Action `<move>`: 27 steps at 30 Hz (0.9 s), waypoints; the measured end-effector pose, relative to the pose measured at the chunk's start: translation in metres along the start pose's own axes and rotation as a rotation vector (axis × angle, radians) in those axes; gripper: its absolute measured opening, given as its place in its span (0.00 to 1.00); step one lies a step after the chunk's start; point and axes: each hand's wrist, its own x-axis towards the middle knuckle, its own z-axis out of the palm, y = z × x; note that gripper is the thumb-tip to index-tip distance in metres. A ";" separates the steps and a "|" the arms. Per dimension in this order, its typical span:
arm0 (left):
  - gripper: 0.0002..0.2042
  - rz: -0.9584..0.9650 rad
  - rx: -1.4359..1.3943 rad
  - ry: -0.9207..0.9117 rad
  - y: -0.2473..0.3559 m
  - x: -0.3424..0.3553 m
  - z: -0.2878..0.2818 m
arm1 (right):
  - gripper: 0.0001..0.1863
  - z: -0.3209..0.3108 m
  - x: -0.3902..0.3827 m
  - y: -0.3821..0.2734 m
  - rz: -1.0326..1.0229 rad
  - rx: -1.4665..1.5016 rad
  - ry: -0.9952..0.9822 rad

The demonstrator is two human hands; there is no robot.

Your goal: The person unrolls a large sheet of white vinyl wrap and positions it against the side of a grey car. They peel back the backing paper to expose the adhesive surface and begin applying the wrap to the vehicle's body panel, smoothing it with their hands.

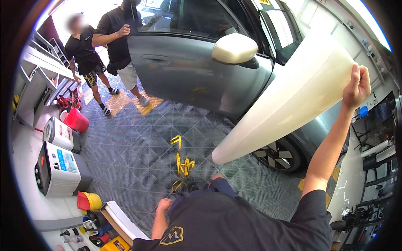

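My right hand (357,88) is raised at the right, its fingers wrapped round the upper edge of a large white film roll (284,100). The pale, glossy roll slants across the front of the grey car (188,83). Its narrow-looking lower end reaches down near the floor before me, and it hides part of the front fender. Low by my left side hangs my left hand (164,204), fingers curled in, with nothing visible in them. Past it, a yellow tape measure (180,163) lies in loose loops on the grey tiled floor (130,154).
A co-worker (119,46) grips the edge of the open-looking car door; another person (86,58) stands farther left. Along the left stand red buckets (76,120), grey-white machines (60,169) and a yellow-red bucket (90,201). The front wheel (278,154) is behind the roll.
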 end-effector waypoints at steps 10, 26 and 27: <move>0.12 0.071 0.005 0.062 0.029 0.006 -0.023 | 0.16 0.007 0.000 -0.006 -0.004 0.070 -0.021; 0.13 0.097 0.115 -0.008 0.026 0.008 -0.012 | 0.18 0.004 -0.001 -0.010 -0.019 0.027 -0.036; 0.13 0.095 0.090 0.022 0.025 0.008 -0.011 | 0.18 0.005 0.001 -0.010 -0.021 0.022 -0.033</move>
